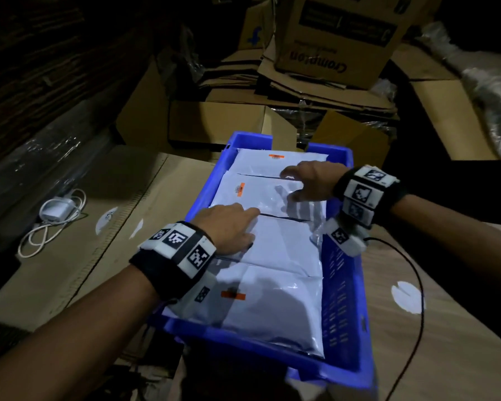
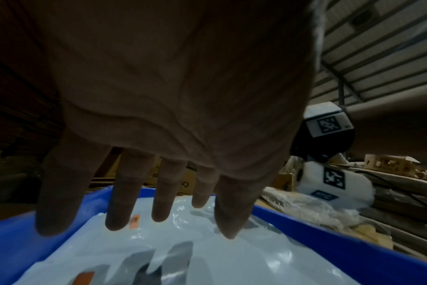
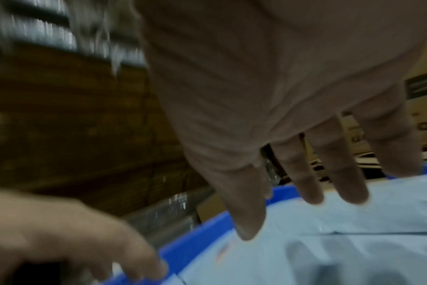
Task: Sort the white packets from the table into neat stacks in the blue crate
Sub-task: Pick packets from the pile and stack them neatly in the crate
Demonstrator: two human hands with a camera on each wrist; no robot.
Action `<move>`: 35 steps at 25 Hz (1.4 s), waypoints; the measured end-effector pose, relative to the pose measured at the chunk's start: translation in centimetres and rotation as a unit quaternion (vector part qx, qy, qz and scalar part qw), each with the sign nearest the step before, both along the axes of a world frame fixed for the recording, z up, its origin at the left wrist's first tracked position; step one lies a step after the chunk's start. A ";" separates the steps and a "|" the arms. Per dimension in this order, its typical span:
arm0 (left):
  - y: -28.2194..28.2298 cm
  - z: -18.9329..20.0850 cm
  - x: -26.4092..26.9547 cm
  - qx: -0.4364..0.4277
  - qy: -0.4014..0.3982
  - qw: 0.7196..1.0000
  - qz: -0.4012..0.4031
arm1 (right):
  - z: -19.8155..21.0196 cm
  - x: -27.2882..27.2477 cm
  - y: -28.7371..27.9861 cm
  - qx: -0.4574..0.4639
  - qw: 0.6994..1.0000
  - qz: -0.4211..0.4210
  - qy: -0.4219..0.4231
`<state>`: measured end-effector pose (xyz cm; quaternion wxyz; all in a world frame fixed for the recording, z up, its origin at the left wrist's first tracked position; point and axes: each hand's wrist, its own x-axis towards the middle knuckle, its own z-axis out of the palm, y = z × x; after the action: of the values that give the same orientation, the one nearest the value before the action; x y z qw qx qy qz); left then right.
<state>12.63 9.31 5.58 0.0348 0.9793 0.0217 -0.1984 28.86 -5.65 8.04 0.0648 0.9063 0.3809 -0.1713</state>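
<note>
The blue crate [image 1: 343, 287] stands in front of me, filled with several white packets [image 1: 281, 299] in overlapping rows with orange labels. My left hand [image 1: 235, 224] lies palm down with straight fingers on the packets at the crate's left side, seen from below as my left hand [image 2: 159, 212] over white packets [image 2: 207, 250]. My right hand [image 1: 301, 180] hovers with spread fingers over the far packets on the right; the right wrist view shows my right hand [image 3: 305, 189] just above a packet [image 3: 354, 241]. Neither hand holds anything.
The crate sits on a cardboard-covered table [image 1: 104, 241]. A white charger with its cable [image 1: 55, 215] lies at the left. Stacked cardboard boxes [image 1: 330, 39] and flattened cartons crowd the far side. A black cable [image 1: 411, 285] runs along the right of the crate.
</note>
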 end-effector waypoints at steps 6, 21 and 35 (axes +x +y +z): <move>0.2 1.2 -2.9 -0.002 -0.007 0.999 -0.040 | -1.1 -4.8 -6.1 0.277 0.912 -0.272 0.135; -7.2 -4.3 4.4 0.092 -0.091 0.912 -0.388 | -6.3 -13.4 -14.4 0.283 0.924 -0.237 0.103; -9.0 -5.0 5.6 0.093 -0.111 0.874 -0.464 | -8.2 -11.6 -15.2 0.293 0.930 -0.211 0.065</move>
<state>18.27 0.33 0.59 -0.1504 0.8912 -0.4207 -0.0784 17.29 -20.84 -0.15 -0.2661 0.9313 0.2173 -0.1207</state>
